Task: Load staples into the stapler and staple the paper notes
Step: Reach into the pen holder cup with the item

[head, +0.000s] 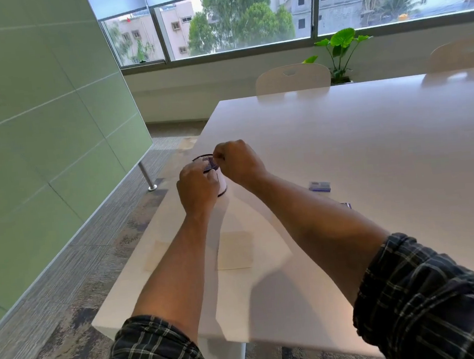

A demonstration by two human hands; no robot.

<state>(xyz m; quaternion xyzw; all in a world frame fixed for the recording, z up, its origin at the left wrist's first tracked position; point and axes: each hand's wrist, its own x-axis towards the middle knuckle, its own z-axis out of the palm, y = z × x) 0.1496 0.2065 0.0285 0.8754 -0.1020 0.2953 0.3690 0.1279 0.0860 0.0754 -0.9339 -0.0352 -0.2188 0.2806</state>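
Note:
A round mesh holder (222, 184) with a dark rim stands near the table's left edge. My left hand (197, 189) wraps around its near side. My right hand (240, 161) hovers over the rim with curled fingertips at the opening; whether they pinch anything is hidden. A dark patterned shape (209, 164) shows inside the holder between my hands. Two pale paper notes lie closer to me: one (234, 249) between my forearms, one (155, 255) left of my left forearm. A small blue-and-white staple box (319, 186) lies to the right. No stapler can be made out.
A small purple item (346, 205) peeks out behind my right forearm. The white table (357, 144) stretches right and back. Two white chairs (292, 78) stand at the far side, beside a green plant (338, 45). Left of the table, a green partition (38, 140) stands on the carpeted floor.

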